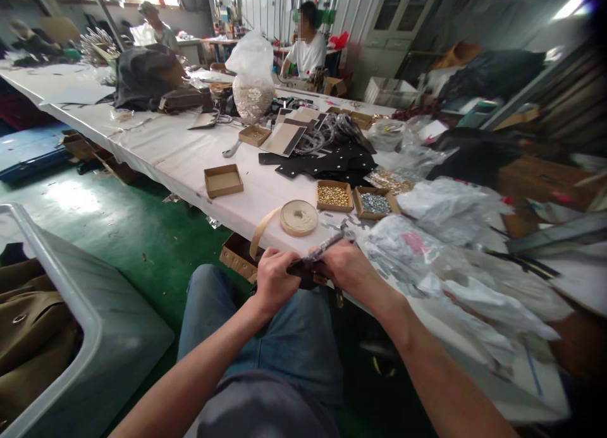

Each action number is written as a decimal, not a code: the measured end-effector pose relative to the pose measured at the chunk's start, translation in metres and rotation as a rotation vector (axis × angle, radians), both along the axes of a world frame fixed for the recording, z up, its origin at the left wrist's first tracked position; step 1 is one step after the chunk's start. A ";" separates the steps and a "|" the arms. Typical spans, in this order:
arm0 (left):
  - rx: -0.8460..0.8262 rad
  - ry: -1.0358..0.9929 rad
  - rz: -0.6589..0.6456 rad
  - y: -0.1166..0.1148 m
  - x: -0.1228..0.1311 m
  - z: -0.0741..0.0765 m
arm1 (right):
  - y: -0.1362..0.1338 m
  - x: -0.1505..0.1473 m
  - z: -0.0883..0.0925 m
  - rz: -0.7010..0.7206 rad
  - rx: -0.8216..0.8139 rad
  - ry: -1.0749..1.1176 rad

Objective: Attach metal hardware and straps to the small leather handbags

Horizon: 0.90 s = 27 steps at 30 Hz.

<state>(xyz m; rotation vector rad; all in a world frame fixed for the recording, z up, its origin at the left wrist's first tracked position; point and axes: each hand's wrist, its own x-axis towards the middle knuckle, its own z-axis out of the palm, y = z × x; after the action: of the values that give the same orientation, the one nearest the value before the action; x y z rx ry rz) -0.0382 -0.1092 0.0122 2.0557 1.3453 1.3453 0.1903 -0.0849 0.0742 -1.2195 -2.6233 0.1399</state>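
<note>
Over my lap, at the table's near edge, my left hand is closed on one end of a dark strap piece. My right hand is closed round its other side, where a clear plastic-wrapped part sticks out above the fingers. Small metal fittings hang below my right hand. Just beyond the hands lies a roll of beige tape, its loose end hanging over the edge. Two small boxes stand behind it, one with gold fittings, one with silver fittings.
An open cardboard box sits left on the white table. Black strips are piled further back. Plastic bags cover the right side. A grey bin stands at my left. A person sits across the table.
</note>
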 end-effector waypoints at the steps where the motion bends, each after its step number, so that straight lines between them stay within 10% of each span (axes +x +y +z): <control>1: 0.036 0.014 -0.023 -0.001 -0.001 0.000 | -0.003 0.001 0.000 0.002 -0.036 0.012; 15: 0.261 0.144 -0.117 -0.046 -0.005 0.040 | -0.048 0.000 -0.005 0.057 0.272 0.059; 27: 0.107 0.037 -0.227 -0.071 -0.022 0.075 | -0.079 0.008 0.019 0.056 0.367 0.165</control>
<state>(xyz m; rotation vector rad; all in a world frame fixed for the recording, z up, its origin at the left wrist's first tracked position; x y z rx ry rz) -0.0602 -0.1799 0.0870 2.2363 1.0368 1.3101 0.1980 -0.1639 0.0928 -0.9656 -2.4027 -0.2129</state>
